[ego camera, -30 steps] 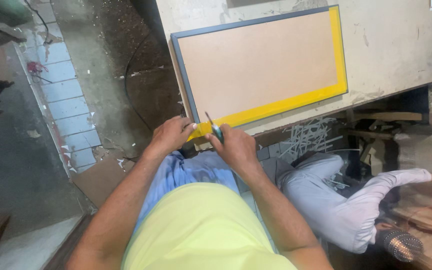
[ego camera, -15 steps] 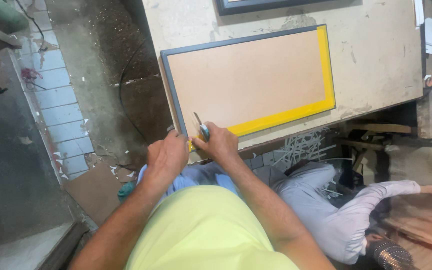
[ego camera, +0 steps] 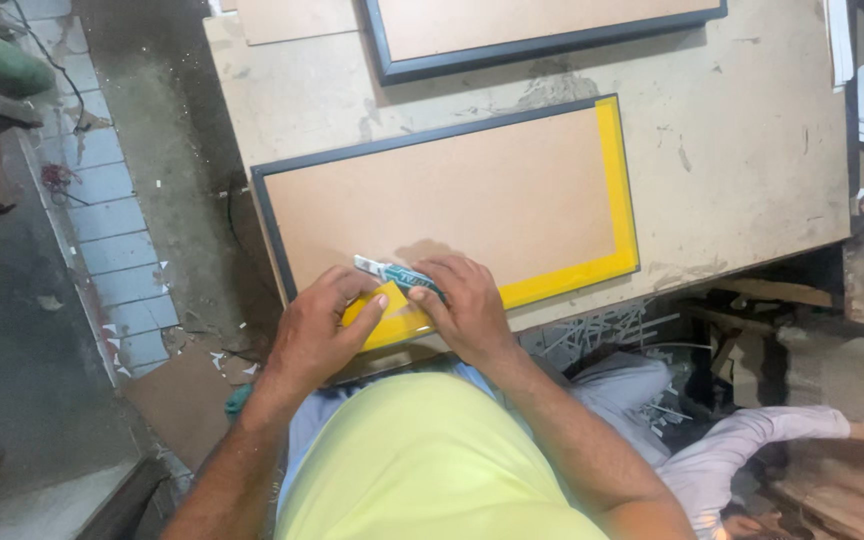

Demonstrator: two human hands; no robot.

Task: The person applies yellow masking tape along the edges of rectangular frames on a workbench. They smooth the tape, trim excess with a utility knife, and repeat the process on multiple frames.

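A dark-edged picture frame [ego camera: 452, 195] lies face down on the worn workbench [ego camera: 742, 150], its brown backing board showing. Yellow tape [ego camera: 614, 200] runs along its right and near edges. My right hand [ego camera: 464, 305] grips a green and white utility knife [ego camera: 397, 273] at the near edge of the frame. My left hand [ego camera: 317, 330] presses down a loose end of the yellow tape [ego camera: 384, 305] beside the blade.
A second dark frame [ego camera: 542, 25] lies at the far side of the bench. White plastic bags [ego camera: 752, 440] and scrap strips sit on the floor under the bench at right. Tiled floor [ego camera: 112, 230] with debris lies to the left.
The view has shifted, so the frame and bench now sit lower and larger. Both hands have stayed at the near tape edge, with the knife now lying flatter across the tape.
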